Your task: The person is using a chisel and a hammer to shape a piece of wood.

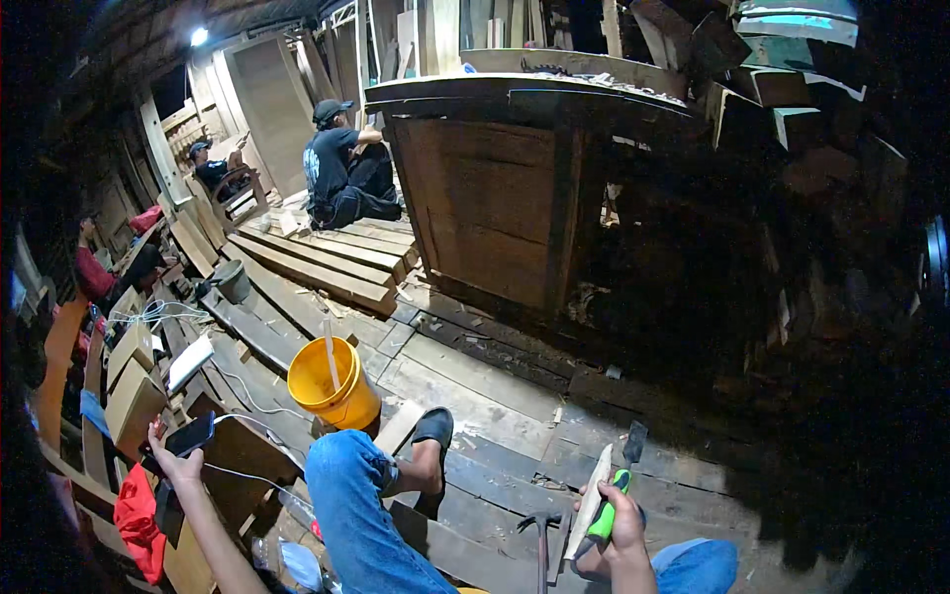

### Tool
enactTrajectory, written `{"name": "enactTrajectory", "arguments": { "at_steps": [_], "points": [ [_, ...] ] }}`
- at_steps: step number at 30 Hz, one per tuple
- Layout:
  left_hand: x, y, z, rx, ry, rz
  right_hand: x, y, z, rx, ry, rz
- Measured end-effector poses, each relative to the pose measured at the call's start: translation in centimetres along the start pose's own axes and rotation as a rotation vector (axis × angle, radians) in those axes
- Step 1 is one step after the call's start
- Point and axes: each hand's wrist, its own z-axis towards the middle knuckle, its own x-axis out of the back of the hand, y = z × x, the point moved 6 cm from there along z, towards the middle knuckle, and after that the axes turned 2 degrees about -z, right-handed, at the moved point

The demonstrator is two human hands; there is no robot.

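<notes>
Low on the left, my left hand [178, 463] has its fingers round a dark phone [195, 433] with a white cable running from one end. At the lower right my right hand [625, 530] is closed round a scraper [609, 510] with a green and black handle and a dark, flat blade pointing away. A pale, tapered strip of wood [591, 495] lies along the handle in the same hand. Beside that hand, a claw hammer [541, 525] has its head up, its lower handle cut off by the picture's edge.
A yellow bucket [351, 401] holding a stick stands ahead of my knee. Beyond it are stacked planks [317, 267] and a grey bucket [231, 281]. A large dark wooden cabinet [485, 208] stands ahead. Red cloth [141, 520] lies by my left arm. Several people sit further off.
</notes>
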Motion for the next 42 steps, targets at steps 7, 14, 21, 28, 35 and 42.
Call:
{"name": "enactTrajectory", "arguments": {
  "at_steps": [7,14,21,28,35,42],
  "points": [
    [0.6,0.7,0.5,-0.572,-0.185,0.535,0.1,0.2,0.0,-0.017,-0.038,-0.005],
    [-6.4,-4.9,-2.0,-0.027,-0.03,0.22,0.5,0.4,-0.1,-0.041,-0.027,-0.009],
    [-8.4,-7.1,0.2,0.146,-0.104,0.084,0.9,0.8,0.6,-0.01,-0.052,-0.011],
    [-0.1,-3.1,-0.6,0.023,0.052,0.216,0.7,1.0,0.8,-0.006,-0.004,-0.038],
    [3.2,-0.9,-1.8,-0.019,0.115,0.228,0.8,0.9,0.8,-0.031,0.042,-0.051],
    [3.6,2.2,-1.1,-0.062,0.102,0.24,0.3,0.4,0.4,-0.016,0.004,-0.047]
  ]
}}
